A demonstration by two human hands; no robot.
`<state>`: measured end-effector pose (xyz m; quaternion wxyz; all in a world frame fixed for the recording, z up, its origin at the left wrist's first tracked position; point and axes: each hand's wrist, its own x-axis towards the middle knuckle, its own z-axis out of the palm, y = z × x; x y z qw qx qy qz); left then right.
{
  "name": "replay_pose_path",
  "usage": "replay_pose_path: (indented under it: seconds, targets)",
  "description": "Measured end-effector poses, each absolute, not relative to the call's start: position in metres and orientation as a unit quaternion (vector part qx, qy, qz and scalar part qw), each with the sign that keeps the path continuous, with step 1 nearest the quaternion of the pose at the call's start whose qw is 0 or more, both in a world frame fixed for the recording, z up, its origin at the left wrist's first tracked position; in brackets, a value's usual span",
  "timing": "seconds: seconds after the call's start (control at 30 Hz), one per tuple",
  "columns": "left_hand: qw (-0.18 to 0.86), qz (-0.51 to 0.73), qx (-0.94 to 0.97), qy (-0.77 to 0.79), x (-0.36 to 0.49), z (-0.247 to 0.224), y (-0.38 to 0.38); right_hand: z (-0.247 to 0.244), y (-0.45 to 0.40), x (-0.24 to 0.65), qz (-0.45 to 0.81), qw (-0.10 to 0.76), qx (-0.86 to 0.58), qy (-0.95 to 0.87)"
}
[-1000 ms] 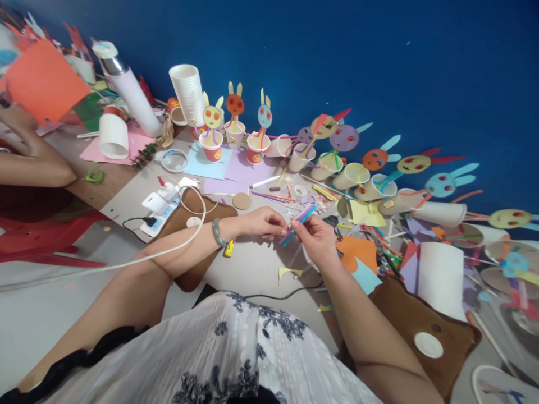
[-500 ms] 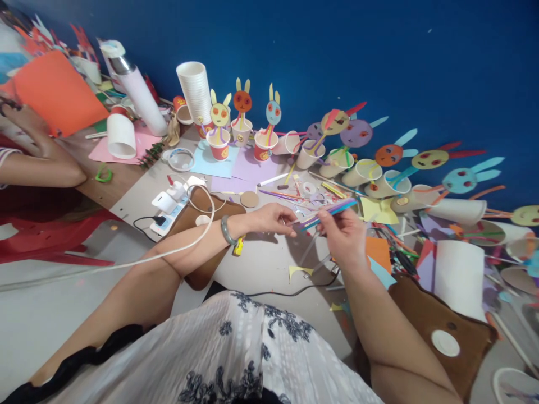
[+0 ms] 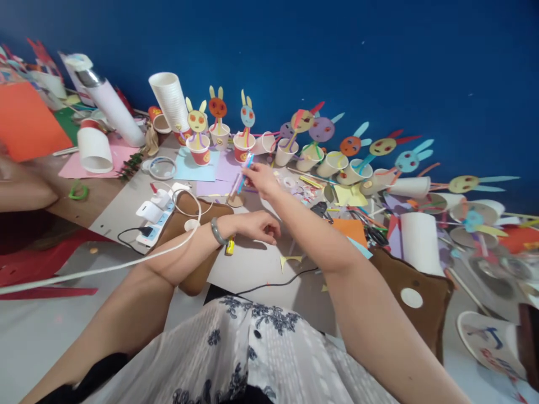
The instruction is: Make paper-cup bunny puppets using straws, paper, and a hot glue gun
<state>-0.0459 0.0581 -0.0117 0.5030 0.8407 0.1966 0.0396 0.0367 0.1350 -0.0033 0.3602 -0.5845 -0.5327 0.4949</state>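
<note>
My right hand (image 3: 261,179) reaches across in front of the paper cups, its fingers closed on narrow blue and purple strips (image 3: 246,171). The strips stand tilted over the purple paper (image 3: 206,188) and a small brown cardboard disc (image 3: 236,200). Closer to my body, my left hand (image 3: 257,226) hovers over the table with fingers curled in; whether anything is inside them is hidden. Just ahead stands a red paper cup (image 3: 244,152) with a blue rabbit-head figure (image 3: 248,116) rising from it. A yellow lighter-like item (image 3: 229,247) lies under my left wrist.
Several rabbit-figure cups line the blue wall. A stack of white cups (image 3: 168,98) and a thermos (image 3: 113,106) stand at left. A power strip (image 3: 156,224) and white cable (image 3: 185,244) lie by my left arm. Scissors (image 3: 374,233) and paper scraps are at right.
My right hand has moved left and forward with the strips, away from my left hand. My left hand has drawn back slightly left. The view has shifted to the right.
</note>
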Motion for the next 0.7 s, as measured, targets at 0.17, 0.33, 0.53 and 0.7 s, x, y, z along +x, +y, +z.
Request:
replay_pose_path:
  seconds: [0.17, 0.33, 0.53, 0.7]
  targets:
    - [0.484, 0.041, 0.847, 0.216, -0.050, -0.014, 0.062, -0.001, 0.139, 0.051, 0.432, 0.313, -0.610, -0.585]
    - [0.470, 0.030, 0.849, 0.240, -0.048, -0.019, 0.063, 0.012, 0.111, 0.140, 0.252, 0.256, -0.645, -0.675]
    - [0.354, 0.020, 0.894, 0.276, -0.045, -0.014, 0.059, 0.018, 0.083, 0.251, 0.053, -0.008, -0.776, -0.628]
    - [0.315, 0.010, 0.909, 0.274, -0.042, -0.014, 0.060, 0.016, 0.079, 0.294, 0.066, -0.071, -0.805, -0.585]
